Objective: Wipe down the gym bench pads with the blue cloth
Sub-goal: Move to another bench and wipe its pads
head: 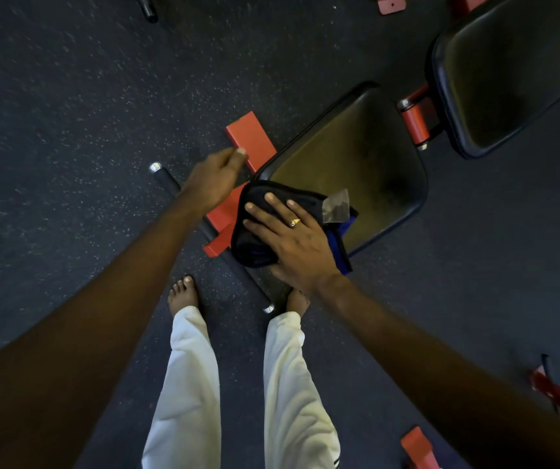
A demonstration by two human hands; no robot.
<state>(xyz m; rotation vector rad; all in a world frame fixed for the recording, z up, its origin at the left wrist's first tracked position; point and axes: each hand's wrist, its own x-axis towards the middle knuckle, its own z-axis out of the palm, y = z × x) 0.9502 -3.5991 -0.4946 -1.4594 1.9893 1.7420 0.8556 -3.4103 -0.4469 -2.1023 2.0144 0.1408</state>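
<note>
Judging by how things lie, the wiping is just getting going: the large back pad (508, 72), cut off at the upper right, is sitting well apart from the cloth and is probably still waiting, though the dim light is hiding any damp streaks. The seat pad (356, 157) is carrying the blue cloth (258, 231), bunched over its near corner. The right hand (292, 231) is pressing it with fingers spread flat, while the left hand (214, 181) is hovering beside it, loosely curled, apparently holding nothing
</note>
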